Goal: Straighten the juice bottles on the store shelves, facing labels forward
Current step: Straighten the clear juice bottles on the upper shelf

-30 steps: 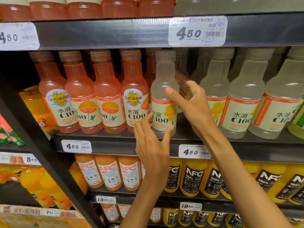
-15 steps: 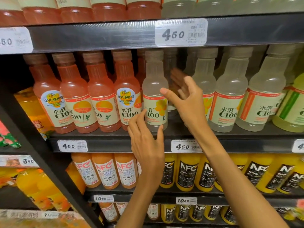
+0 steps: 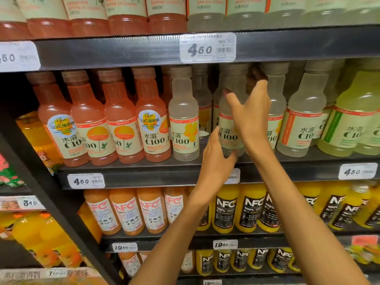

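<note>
On the middle shelf (image 3: pixel 164 177) stands a row of C100 juice bottles. Both my hands are on one pale cloudy bottle (image 3: pixel 229 128), whose label faces roughly forward. My left hand (image 3: pixel 216 161) holds its lower part, fingers up its left side and thumb at the base. My right hand (image 3: pixel 251 116) grips it higher up, thumb across the front and fingers reaching behind. To its left, another pale bottle (image 3: pixel 183 124) stands free with its label forward.
Pink C100 bottles (image 3: pixel 123 120) fill the shelf's left part, with more pale bottles (image 3: pixel 304 120) and yellow-green ones (image 3: pixel 353 120) to the right. The upper shelf edge with a price tag (image 3: pixel 207 47) hangs close above the caps. NFC bottles (image 3: pixel 224 208) line the shelf below.
Both hands left the pale bottle next to the pink ones and moved right onto the neighbouring pale bottle. The view also shifted right and closer.
</note>
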{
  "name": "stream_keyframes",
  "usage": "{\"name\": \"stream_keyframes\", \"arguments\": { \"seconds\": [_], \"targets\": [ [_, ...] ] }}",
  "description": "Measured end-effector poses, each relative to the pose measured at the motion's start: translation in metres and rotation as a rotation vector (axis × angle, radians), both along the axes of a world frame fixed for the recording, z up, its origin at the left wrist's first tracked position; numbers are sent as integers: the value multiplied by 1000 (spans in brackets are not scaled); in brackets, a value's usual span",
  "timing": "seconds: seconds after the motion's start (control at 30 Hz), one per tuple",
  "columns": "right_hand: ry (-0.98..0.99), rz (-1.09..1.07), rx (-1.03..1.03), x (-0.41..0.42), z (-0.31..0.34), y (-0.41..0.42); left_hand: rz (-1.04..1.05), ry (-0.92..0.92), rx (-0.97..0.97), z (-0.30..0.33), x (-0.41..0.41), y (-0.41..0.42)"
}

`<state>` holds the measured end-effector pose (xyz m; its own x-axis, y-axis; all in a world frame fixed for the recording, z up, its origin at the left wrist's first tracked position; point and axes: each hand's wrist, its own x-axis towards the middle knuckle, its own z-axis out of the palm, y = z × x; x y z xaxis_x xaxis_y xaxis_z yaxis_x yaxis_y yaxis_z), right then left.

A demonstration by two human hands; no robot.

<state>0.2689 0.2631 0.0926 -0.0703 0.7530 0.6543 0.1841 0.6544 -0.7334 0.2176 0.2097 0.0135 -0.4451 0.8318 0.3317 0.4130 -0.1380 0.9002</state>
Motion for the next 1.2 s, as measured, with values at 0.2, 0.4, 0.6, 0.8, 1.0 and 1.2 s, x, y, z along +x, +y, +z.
{"name": "stream_keyframes", "arguments": {
  "seconds": [0.2, 0.4, 0.6, 0.8, 1.0, 1.2],
  "targets": [
    [-13, 111, 39, 6, 3, -9, 152, -23, 98, -5, 4, -7],
    [173, 411, 52, 28, 3, -32, 146, 63, 191, -12, 8, -31],
    [386, 710, -144, 49, 13, -44, 11, 50, 190, -1, 13, -62],
    [283, 1108, -429, 50, 16, -38, -367, -248, 121, -1, 10, -98],
    [364, 1157, -610, 40, 8, -45, -398, -412, -3, -13, 8, -116],
    [220, 883, -449, 40, 13, -56, -305, -387, 94, -11, 10, -113]
  ]
}}
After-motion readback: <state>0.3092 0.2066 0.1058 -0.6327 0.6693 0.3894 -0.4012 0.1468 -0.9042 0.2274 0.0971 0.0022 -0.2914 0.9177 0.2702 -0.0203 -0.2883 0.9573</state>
